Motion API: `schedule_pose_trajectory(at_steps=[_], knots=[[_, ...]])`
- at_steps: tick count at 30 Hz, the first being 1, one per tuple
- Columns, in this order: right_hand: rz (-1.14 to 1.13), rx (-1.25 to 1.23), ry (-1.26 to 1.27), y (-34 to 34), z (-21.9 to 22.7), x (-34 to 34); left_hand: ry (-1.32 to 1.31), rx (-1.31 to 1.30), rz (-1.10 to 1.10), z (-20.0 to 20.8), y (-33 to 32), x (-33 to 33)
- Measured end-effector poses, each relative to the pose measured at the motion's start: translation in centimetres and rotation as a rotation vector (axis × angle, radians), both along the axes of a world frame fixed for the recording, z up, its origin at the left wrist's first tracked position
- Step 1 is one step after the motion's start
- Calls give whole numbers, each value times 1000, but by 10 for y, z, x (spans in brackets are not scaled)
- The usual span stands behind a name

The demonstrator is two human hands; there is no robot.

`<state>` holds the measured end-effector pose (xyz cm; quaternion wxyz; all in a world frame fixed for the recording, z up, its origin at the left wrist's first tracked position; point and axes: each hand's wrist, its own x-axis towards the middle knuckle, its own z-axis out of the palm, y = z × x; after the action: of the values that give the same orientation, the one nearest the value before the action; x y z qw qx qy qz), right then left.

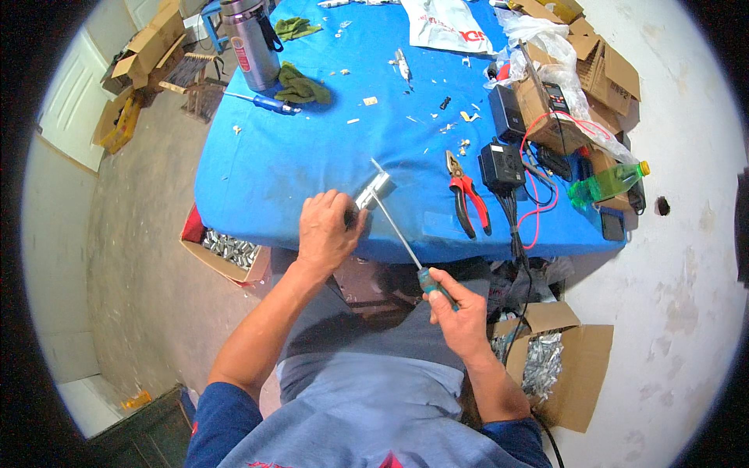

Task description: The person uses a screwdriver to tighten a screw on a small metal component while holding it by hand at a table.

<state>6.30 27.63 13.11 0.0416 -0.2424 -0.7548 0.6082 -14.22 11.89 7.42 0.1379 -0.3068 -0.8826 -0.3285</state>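
Observation:
My left hand [328, 226] is closed around the near end of a small silvery metal part [376, 188] on the blue-covered table, close to its front edge. A thin rod sticks out from the part's far end. In my right hand [460, 316] is a screwdriver [403, 242] with a dark green handle and a long steel shaft. Its tip meets the side of the metal part, and the shaft slants down toward me. Red-handled pliers [468, 195] lie open-jawed to the right of the part. My fingers hide the part's near end.
A blue-handled screwdriver [269, 103], a steel flask [251, 47] and green gloves [303, 84] lie or stand at the far left. Black adapters [501, 164], cables and a green bottle [608, 184] crowd the right. Boxes of metal parts [232, 251] [542, 363] flank the table below.

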Motion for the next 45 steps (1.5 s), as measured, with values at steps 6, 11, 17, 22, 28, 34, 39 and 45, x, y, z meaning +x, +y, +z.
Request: schedule_pose_trajectory(at_steps=[6, 11, 17, 22, 28, 34, 39, 45], knots=[[51, 217, 68, 4, -2, 3, -3, 11, -8, 2, 0, 0], [38, 250, 92, 6, -2, 7, 17, 4, -11, -1, 0, 1], [16, 76, 70, 19, 10, 8, 42, 10, 2, -1, 0, 1], [21, -47, 51, 17, 6, 9, 32, 17, -4, -1, 1, 1], [-7, -117, 64, 15, -2, 10, 39, 21, 4, 2, 3, 2], [49, -356, 37, 21, 3, 9, 26, 26, 5, -1, 2, 2], [4, -626, 110, 21, -10, 11, 33, 36, -3, 2, 3, 1], [-109, -841, -19, 13, -1, 6, 37, 37, 1, 2, 4, 1]])
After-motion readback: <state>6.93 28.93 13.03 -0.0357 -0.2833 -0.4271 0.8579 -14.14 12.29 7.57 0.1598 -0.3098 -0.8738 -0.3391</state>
